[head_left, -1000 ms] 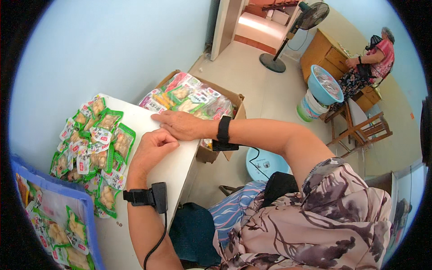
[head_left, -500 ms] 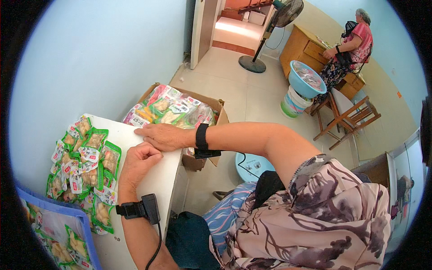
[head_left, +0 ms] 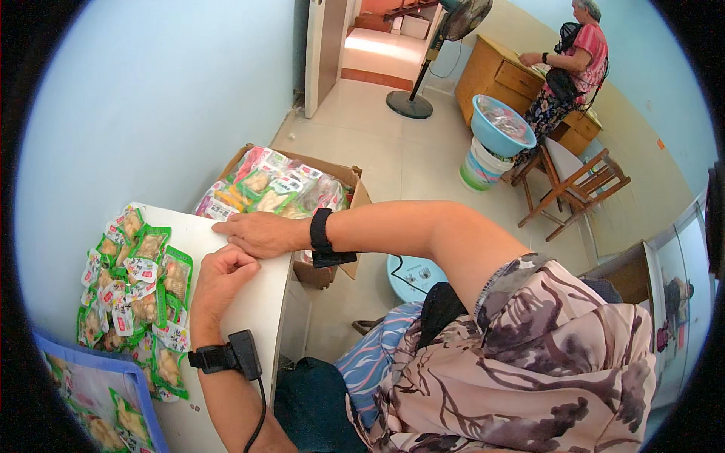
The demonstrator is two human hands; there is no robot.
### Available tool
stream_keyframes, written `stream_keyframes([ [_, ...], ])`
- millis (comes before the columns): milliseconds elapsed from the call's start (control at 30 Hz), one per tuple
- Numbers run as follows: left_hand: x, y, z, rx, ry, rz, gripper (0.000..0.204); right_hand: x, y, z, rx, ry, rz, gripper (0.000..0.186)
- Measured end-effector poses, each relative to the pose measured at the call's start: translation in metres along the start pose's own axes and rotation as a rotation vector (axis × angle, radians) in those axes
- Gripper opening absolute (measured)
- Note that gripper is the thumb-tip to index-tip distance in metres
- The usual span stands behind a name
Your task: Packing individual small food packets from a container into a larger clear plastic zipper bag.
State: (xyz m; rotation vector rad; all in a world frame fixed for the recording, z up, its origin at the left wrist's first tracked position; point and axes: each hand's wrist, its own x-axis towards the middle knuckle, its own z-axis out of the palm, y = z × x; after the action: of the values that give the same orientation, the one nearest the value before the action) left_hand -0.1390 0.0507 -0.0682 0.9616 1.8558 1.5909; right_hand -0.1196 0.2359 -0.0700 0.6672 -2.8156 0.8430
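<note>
Now the left hand [head_left: 220, 278] is curled in a loose fist on the white surface [head_left: 257, 309], holding nothing visible, just beside the heap of green snack packets [head_left: 136, 294]. Compared with a second ago, the right hand [head_left: 260, 234] has been kept flat, fingers together, at the surface's far edge, so no packet appears lifted yet. Beyond, more packets are seen filling the cardboard box [head_left: 355, 185].

Single head cam; fisheye, looks down, close over white table [head_left: 249, 302]; room beyond.
</note>
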Motion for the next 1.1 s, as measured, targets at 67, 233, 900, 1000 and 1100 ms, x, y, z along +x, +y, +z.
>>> stream_keyframes([
  [67,0.001,0.0,0.0,-0.002,0.001,-0.002,0.005,0.001,0.001,0.001,-0.009,0.0,0.01,0.039],
  [233,0.0,0.006,0.0,-0.031,-0.018,-0.007,0.005,0.001,-0.001,-0.001,-0.024,-0.036,0.035,0.037],
  [900,-0.001,0.002,-0.004,-0.053,-0.016,0.007,0.003,0.004,0.002,0.009,-0.02,0.108,-0.015,0.028],
  [1000,0.0,0.001,-0.005,-0.056,-0.018,-0.015,0.002,0.005,0.003,0.009,-0.011,0.09,0.006,0.029],
  [1100,-0.001,0.0,-0.006,-0.044,-0.021,0.004,0.002,0.006,-0.003,0.004,-0.018,-0.009,0.06,0.035],
])
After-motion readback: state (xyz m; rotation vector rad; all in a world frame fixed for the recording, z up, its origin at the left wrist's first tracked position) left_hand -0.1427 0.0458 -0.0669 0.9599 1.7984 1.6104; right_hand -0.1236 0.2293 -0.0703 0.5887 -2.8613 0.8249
